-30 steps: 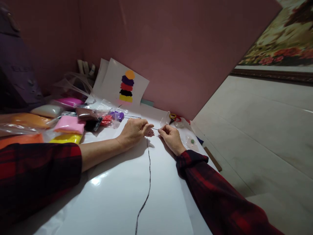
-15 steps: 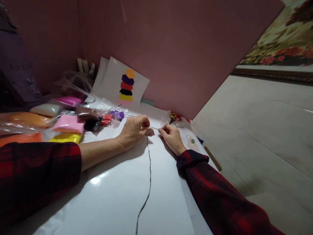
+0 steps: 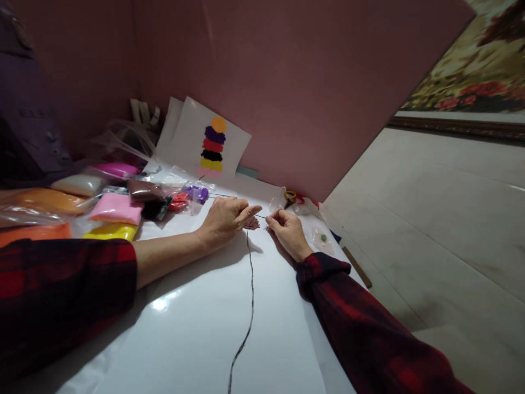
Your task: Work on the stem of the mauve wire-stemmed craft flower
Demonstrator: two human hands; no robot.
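A white sheet [image 3: 197, 328] lies before me with a dark wavy line [image 3: 251, 284] running down it. At the top of that line is a mauve-brown, rough-textured patch [image 3: 251, 223], likely modelling clay, partly covered by my left hand [image 3: 225, 220]. My left hand rests on the sheet there, one finger stretched out over the patch and the others bent beneath. Just right of the patch, my right hand [image 3: 285, 227] has thumb and forefinger pinched together. Whatever sits in that pinch is too small to name. A thin dark line passes between the two hands.
Bags of coloured clay, among them a pink bag [image 3: 116, 208] and a yellow bag [image 3: 110, 231], crowd the left. A card with stacked coloured shapes [image 3: 212, 145] leans on the pink wall. Scissors [image 3: 290, 197] and a clear bag with a green bit [image 3: 324, 238] lie right.
A finger of my left hand has straightened out to the right over the patch, from a bent pinch before. My right hand has barely moved.
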